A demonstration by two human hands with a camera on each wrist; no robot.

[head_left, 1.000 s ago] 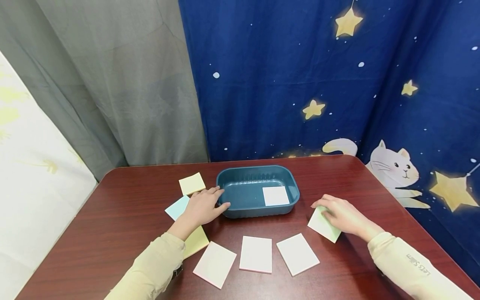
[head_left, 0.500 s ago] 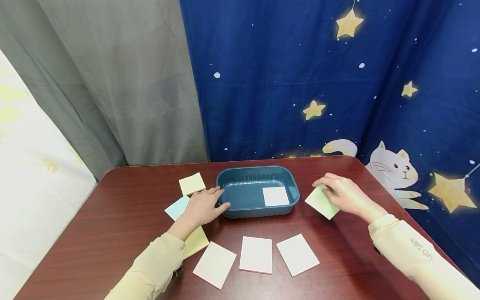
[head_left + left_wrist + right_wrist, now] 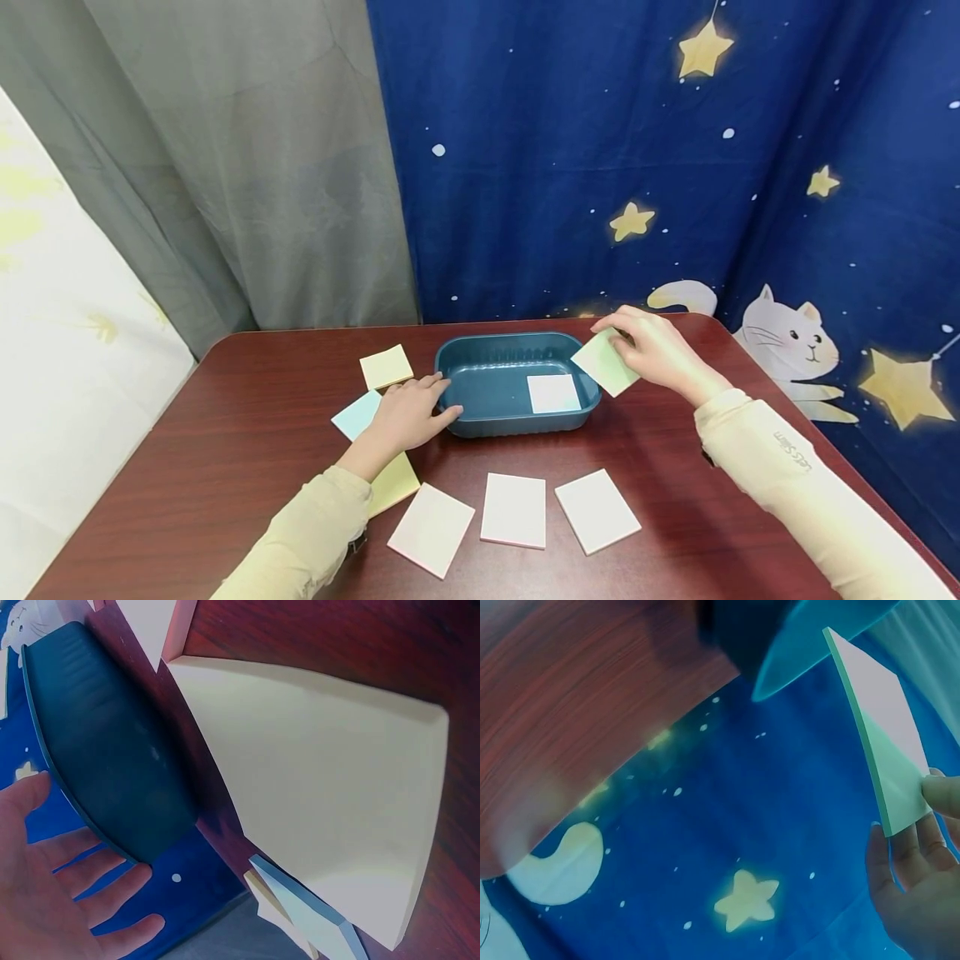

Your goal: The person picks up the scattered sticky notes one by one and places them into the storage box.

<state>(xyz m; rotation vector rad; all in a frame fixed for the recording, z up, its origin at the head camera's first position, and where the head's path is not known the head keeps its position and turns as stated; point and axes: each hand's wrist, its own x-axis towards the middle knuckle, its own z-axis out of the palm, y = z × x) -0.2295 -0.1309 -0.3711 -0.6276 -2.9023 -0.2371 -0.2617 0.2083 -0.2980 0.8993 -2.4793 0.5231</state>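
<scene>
The reddish-brown table [image 3: 255, 417] bears a blue bin [image 3: 510, 427] and six notepads [image 3: 513, 510].

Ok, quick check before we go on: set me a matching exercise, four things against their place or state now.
1. Tray
2. Green pad
3. Light blue pad
4. Left hand

A. Pinched by the right hand
B. At one end of the tray
C. Has a white pad inside
D. Between two yellow pads

Pairs: 1-C, 2-A, 3-D, 4-B
</scene>
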